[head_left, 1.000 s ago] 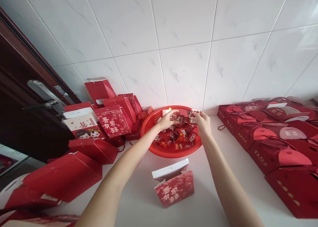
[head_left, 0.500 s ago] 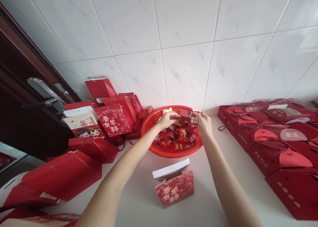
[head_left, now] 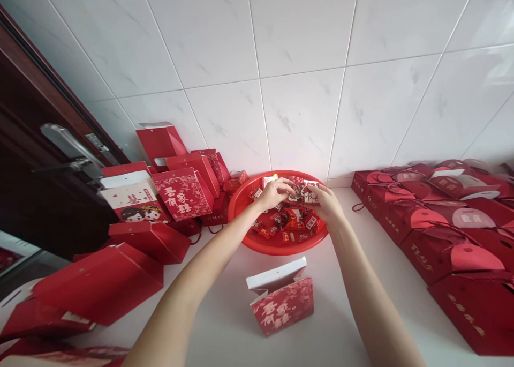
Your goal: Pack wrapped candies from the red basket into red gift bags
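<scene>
A round red plastic basket (head_left: 277,246) holds wrapped candies (head_left: 295,218) and stands against the tiled wall. Over its back left part is my left hand (head_left: 273,193), fingers bent and pinched on a small dark red wrapped piece (head_left: 294,196). My right hand (head_left: 327,202), at the basket's right side, grips a white and red packet (head_left: 310,191) between thumb and fingers. Nearer to me, a red patterned paper box (head_left: 284,305) stands upright with its top open.
Red gift boxes with printed fronts (head_left: 182,194) crowd the left side, beside a dark door with a metal handle (head_left: 68,142). Rows of closed red boxes (head_left: 425,244) line the right side. White wall tiles (head_left: 301,120) rise behind the basket.
My right hand has shifted slightly left over the basket, bringing the white and red packet closer to my left hand. My left hand has barely moved.
</scene>
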The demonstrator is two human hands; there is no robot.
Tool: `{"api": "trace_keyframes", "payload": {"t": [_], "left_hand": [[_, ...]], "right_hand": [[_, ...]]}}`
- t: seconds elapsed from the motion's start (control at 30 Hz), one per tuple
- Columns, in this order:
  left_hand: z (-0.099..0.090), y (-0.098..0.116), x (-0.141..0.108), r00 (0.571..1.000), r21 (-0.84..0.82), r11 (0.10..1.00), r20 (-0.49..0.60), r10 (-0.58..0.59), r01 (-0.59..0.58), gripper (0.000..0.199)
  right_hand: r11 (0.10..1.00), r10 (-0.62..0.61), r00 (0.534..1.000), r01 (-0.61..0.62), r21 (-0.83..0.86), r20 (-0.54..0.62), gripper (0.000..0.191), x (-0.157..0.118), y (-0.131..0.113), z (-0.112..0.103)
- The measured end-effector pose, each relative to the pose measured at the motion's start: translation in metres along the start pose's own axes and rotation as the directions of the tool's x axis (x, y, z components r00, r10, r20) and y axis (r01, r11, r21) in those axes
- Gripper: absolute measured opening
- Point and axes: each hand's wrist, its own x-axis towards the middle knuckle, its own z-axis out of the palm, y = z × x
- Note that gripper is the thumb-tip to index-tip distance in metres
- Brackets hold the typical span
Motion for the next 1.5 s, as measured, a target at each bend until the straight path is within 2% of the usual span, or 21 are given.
{"api": "trace_keyframes", "payload": {"t": [0.17, 0.33, 0.5, 0.6, 0.7, 0.77, 0.87, 0.93, 1.03, 1.1, 1.13, 1.27, 1.37, 1.43, 1.5], "left_hand": [[0.001, 0.007, -0.002, 0.999, -0.004, 1.0, 0.049, -0.023, 0.023, 0.02], [0.0, 0.004, 0.001, 0.998, -0.009, 0.998, -0.021, -0.063, 0.063, 0.025], [-0.01, -0.015, 0.004, 0.963, 0.031, 0.975, -0.168, -0.212, 0.22, 0.026], [-0.017, -0.029, 0.002, 0.932, 0.077, 0.942, -0.196, -0.306, 0.325, 0.021], [-0.021, -0.035, -0.001, 0.917, 0.119, 0.918, -0.182, -0.354, 0.378, 0.026], [-0.022, -0.033, -0.002, 0.923, 0.135, 0.915, -0.119, -0.365, 0.379, 0.032], [-0.019, -0.022, -0.005, 0.927, 0.134, 0.929, 0.105, -0.361, 0.346, 0.031], [-0.012, -0.012, -0.007, 0.887, 0.117, 0.938, 0.305, -0.348, 0.328, 0.027], [0.002, 0.0, -0.01, 0.786, 0.101, 0.941, 0.525, -0.325, 0.322, 0.024], [0.011, 0.001, -0.012, 0.759, 0.11, 0.942, 0.567, -0.321, 0.316, 0.029], [0.013, 0.0, -0.012, 0.768, 0.119, 0.943, 0.554, -0.322, 0.31, 0.033], [0.012, -0.009, -0.01, 0.865, 0.196, 0.944, 0.385, -0.322, 0.265, 0.042], [0.007, -0.007, -0.009, 0.885, 0.241, 0.943, 0.352, -0.306, 0.23, 0.035], [0.01, 0.0, -0.011, 0.845, 0.243, 0.949, 0.447, -0.294, 0.202, 0.032], [0.017, 0.009, -0.014, 0.747, 0.242, 0.961, 0.613, -0.258, 0.133, 0.039]], "right_hand": [[1.0, -0.008, 0.999, 0.007, 0.004, 0.032, 0.024, 0.0, 0.001, -0.001], [1.0, -0.031, 0.999, 0.031, 0.002, 0.031, 0.03, 0.002, 0.004, -0.003], [0.999, -0.047, 0.999, 0.047, 0.016, 0.011, 0.026, 0.003, 0.004, -0.002], [0.998, -0.054, 0.998, 0.055, 0.041, -0.019, 0.023, 0.003, 0.004, -0.001], [0.996, -0.066, 0.997, 0.069, 0.064, -0.05, 0.021, 0.003, 0.004, -0.001], [0.994, -0.076, 0.995, 0.08, 0.072, -0.062, 0.02, 0.003, 0.004, -0.001], [0.993, -0.087, 0.994, 0.092, 0.077, -0.065, 0.02, 0.002, 0.004, -0.002], [0.992, -0.093, 0.994, 0.097, 0.076, -0.062, 0.021, 0.002, 0.004, -0.002], [0.992, -0.099, 0.993, 0.103, 0.075, -0.061, 0.021, 0.002, 0.004, -0.002], [0.991, -0.101, 0.993, 0.107, 0.08, -0.067, 0.021, 0.003, 0.005, -0.001], [0.991, -0.102, 0.992, 0.108, 0.084, -0.072, 0.021, 0.003, 0.005, -0.001], [0.989, -0.102, 0.991, 0.11, 0.099, -0.087, 0.022, 0.004, 0.004, -0.001], [0.988, -0.1, 0.99, 0.11, 0.106, -0.1, 0.02, 0.003, 0.003, -0.001], [0.988, -0.097, 0.989, 0.108, 0.109, -0.108, 0.019, 0.002, 0.002, 0.0], [0.988, -0.093, 0.989, 0.106, 0.113, -0.111, 0.017, 0.001, 0.001, 0.0]]}}
